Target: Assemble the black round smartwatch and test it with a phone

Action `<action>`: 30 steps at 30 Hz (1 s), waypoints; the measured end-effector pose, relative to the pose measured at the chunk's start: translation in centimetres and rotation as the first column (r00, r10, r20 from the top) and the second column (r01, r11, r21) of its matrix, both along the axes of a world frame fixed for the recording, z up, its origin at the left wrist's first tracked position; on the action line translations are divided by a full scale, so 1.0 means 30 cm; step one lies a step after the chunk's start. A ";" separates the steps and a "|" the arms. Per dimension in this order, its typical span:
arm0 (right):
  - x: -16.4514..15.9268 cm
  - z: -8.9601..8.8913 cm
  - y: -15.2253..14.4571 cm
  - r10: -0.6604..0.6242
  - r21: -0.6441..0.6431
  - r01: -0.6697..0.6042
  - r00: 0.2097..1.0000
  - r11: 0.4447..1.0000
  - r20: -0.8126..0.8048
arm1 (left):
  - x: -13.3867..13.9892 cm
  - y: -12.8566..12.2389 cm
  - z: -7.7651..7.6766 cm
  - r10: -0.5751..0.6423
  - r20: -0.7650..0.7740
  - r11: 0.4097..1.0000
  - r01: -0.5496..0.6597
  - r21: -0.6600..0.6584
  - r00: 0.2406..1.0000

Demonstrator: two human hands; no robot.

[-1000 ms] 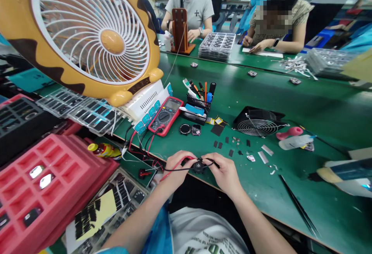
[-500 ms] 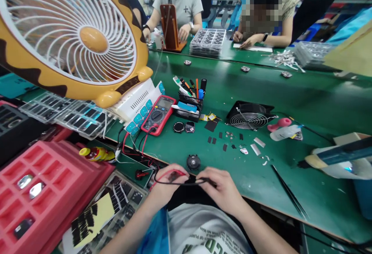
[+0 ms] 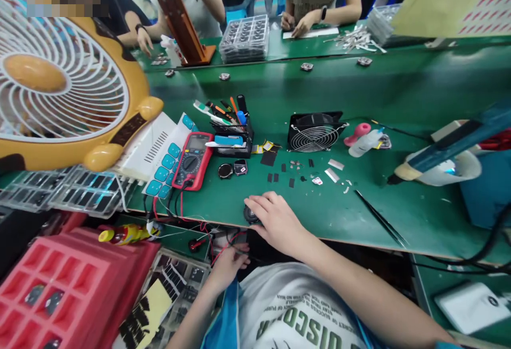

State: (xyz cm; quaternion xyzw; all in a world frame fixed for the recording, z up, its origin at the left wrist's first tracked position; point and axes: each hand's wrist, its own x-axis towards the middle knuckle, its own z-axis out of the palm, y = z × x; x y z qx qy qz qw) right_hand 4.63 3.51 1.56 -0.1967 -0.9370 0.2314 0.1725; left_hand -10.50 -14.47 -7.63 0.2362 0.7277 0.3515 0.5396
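"What were the right hand's fingers doing?"

"The right hand (image 3: 279, 225) was curled over a round black watch case (image 3: 250, 214), fingers across its upper side and thumb below, so I took it as a light grip. The case sat on the near edge of the green bench (image 3: 319, 216), under the fingertips."

"Which way did its long axis run?"

"Round, so none that I could see. What counted was that it lay off the fingertips' end, to the left of the palm."

"And the left hand?"

"The left hand (image 3: 229, 265) was farther off, lower than the bench edge. Its fingers were loosely bent beside a red lead (image 3: 218, 255); whether they pinched anything, I couldn't tell. The right was plainly nearer the case."

"What was farther out?"

"A round watch face (image 3: 225, 171) and a squarish one (image 3: 240, 167), side by side, with the red-rimmed multimeter (image 3: 192, 161) to their left. Black tweezers (image 3: 379, 217) lay well off to the right."

"Any containers?"

"Behind the faces, a black desk organizer (image 3: 246, 144) with pens and a toothbrush standing in it. Down on the left, a pink foam tray (image 3: 104, 271) had shiny rounded pieces in some pockets. Across the bench, a stack of clear compartment trays (image 3: 244, 55) held small parts, too small to name."
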 end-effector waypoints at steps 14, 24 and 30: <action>0.139 -0.053 -0.048 0.048 0.028 -0.044 0.978 0.999 -0.204 | 0.149 0.166 0.248 0.286 0.442 0.906 -0.390 0.163 0.850; 0.308 0.024 -0.103 -0.270 -0.496 0.037 0.873 0.868 -0.407 | 0.187 0.155 0.273 0.120 0.005 0.906 -0.112 0.409 0.993; 0.313 0.054 -0.115 -0.538 -0.544 0.260 0.715 0.797 -0.447 | 0.278 0.209 0.328 0.049 -0.065 0.837 -0.005 0.547 0.997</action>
